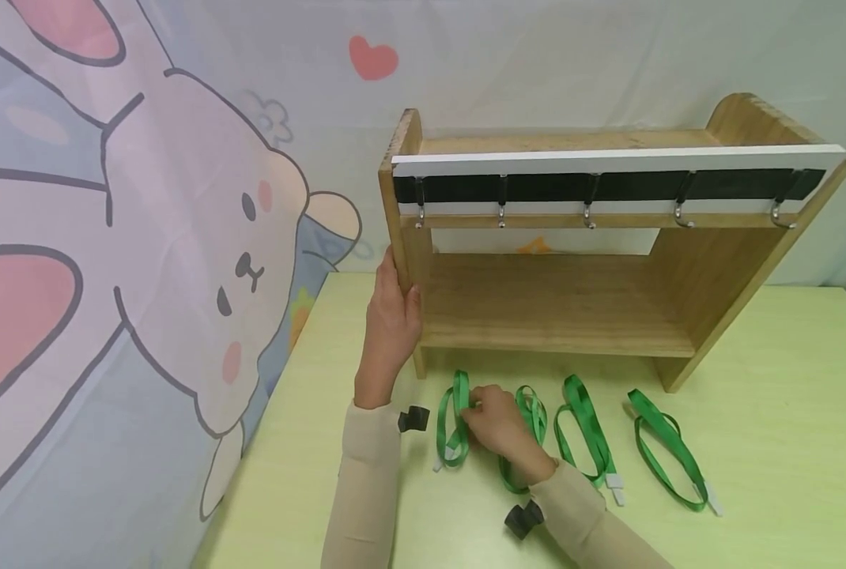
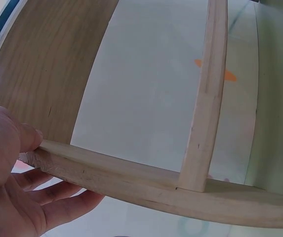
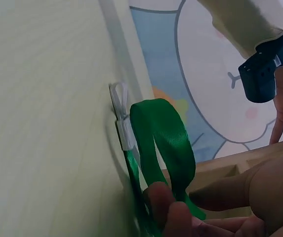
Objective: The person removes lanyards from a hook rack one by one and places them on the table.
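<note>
A small wooden shelf [image 1: 558, 304] stands on the table with a row of metal hooks [image 1: 588, 209] along its upper front. My left hand [image 1: 392, 320] grips the edge of its left side panel [image 2: 126, 170], thumb inside and fingers outside. Below the shelf, my right hand [image 1: 501, 423] pinches the leftmost green lanyard [image 1: 460, 391]. In the right wrist view, that lanyard's looped ribbon [image 3: 178, 143] rises from the fingers, and its white clip [image 3: 124, 126] is close to the tabletop. A second green lanyard [image 1: 534, 411] is partly hidden behind my right hand and wrist.
Two more green lanyards lie to the right, one near the middle [image 1: 588, 419] and one farther right [image 1: 679, 450], each with a white clip. The pale green table [image 1: 786, 442] meets a cloth backdrop [image 1: 608, 63] printed with a cartoon animal [image 1: 202, 237].
</note>
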The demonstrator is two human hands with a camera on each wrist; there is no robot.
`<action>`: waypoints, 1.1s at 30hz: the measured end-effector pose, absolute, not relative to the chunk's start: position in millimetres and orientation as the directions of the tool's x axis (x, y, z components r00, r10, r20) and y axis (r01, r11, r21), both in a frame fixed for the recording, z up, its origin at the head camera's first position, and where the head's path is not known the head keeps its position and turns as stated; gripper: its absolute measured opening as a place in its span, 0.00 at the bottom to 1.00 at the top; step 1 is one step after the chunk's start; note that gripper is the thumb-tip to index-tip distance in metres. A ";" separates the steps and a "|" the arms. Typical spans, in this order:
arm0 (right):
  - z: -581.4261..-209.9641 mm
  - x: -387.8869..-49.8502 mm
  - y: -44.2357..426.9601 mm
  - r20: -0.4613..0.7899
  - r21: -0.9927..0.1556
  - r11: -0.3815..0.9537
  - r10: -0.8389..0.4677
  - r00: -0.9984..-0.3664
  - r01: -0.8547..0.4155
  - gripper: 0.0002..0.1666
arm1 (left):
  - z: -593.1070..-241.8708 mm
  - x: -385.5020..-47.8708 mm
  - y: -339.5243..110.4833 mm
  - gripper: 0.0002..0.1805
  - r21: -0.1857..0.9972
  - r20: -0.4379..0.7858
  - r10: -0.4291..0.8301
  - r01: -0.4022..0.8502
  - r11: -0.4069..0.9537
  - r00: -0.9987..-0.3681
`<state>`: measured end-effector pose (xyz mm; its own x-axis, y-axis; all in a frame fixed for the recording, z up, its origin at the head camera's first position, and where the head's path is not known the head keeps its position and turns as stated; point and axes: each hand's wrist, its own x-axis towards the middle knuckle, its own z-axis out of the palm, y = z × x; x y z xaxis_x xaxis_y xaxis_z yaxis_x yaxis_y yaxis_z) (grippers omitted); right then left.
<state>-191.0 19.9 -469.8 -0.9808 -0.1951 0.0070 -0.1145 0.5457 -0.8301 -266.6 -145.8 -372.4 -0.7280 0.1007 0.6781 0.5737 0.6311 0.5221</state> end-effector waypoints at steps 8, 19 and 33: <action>-468.0 -193.1 25.8 0.029 -0.774 0.606 -0.252 -0.967 -0.181 0.27 | -369.6 -266.2 -144.9 0.33 0.530 0.678 0.090 0.569 0.629 -0.730; -463.9 -190.5 30.3 0.048 -0.719 0.663 -0.254 -0.966 -0.210 0.28 | -371.3 -266.5 -144.6 0.32 0.517 0.690 0.091 0.577 0.632 -0.718; -444.8 -194.0 45.7 0.049 -0.786 0.576 -0.302 -0.952 -0.223 0.13 | -373.4 -268.5 -149.2 0.33 0.549 0.665 0.097 0.572 0.609 -0.741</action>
